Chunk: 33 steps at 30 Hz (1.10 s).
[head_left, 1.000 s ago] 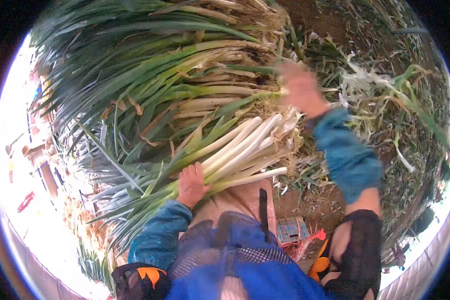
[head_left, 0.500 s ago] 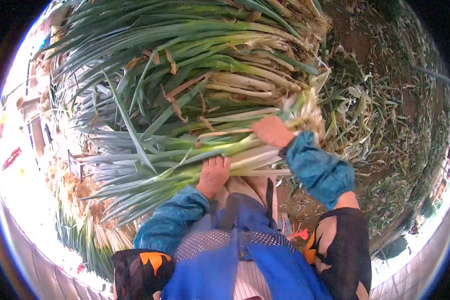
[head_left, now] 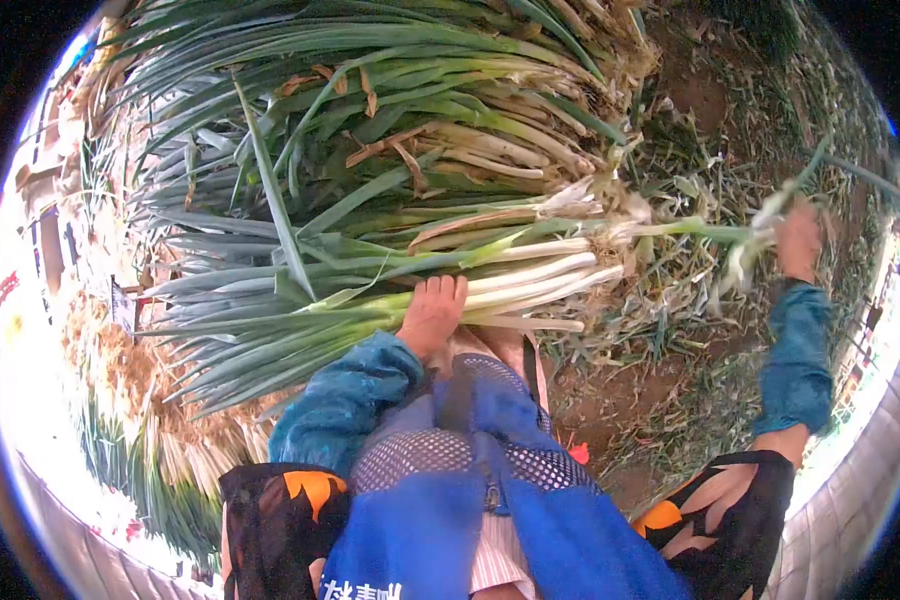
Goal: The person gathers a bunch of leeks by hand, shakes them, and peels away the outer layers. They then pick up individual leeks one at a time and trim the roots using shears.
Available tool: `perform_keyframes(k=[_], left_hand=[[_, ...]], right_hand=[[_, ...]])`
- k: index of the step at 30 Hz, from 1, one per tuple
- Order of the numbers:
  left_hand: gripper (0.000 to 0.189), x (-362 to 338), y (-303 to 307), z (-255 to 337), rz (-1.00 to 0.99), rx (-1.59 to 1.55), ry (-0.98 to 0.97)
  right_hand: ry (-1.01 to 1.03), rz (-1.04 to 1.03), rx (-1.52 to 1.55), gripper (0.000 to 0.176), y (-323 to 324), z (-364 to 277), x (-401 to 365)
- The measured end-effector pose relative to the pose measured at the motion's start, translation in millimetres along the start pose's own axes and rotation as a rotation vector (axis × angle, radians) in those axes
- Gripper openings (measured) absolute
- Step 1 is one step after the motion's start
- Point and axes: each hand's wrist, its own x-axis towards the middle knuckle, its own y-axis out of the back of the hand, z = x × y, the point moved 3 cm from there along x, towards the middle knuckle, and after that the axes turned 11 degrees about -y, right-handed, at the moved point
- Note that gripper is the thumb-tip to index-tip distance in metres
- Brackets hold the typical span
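My left hand (head_left: 434, 312) is closed over a bunch of long green onions (head_left: 530, 285) across my lap. Their green leaves fan out to the left and their white stems and roots point right. Far out on the right, my right hand (head_left: 798, 240) is stretched over the littered ground, its fingers smeared by motion. Stripped green onion leaves (head_left: 768, 215) are at its fingertips, and a long leaf (head_left: 705, 230) trails toward the bunch. Whether the fingers still grip these leaves cannot be made out.
A large heap of green onions (head_left: 490, 140) lies beyond the bunch, with dry brown leaves on it. Leaf scraps (head_left: 670, 310) litter the ground on the right. More green onions (head_left: 170, 450) lie at the lower left. A thin bar (head_left: 870, 178) juts in at the right.
My right hand has swung from the white stems out to the far right, along with pale and green leaves. The white stems are now uncovered. My left hand has stayed on the bunch.
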Motion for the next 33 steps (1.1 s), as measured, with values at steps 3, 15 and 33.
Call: perform_keyframes(k=[3,15,33], left_hand=[[0.053,0,16,-3,-0.039,-0.068,-0.013],[0.073,-29,27,-20,-0.004,-0.192,-0.062],[0.053,-30,49,-23,0.155,-0.285,-0.03]], right_hand=[[0.433,-0.075,0.497,0.055,28,-198,-62],[0.755,-0.365,0.843,0.019,-2,-339,-176],[-0.104,-0.15,0.126,0.03,-4,-206,-11]])
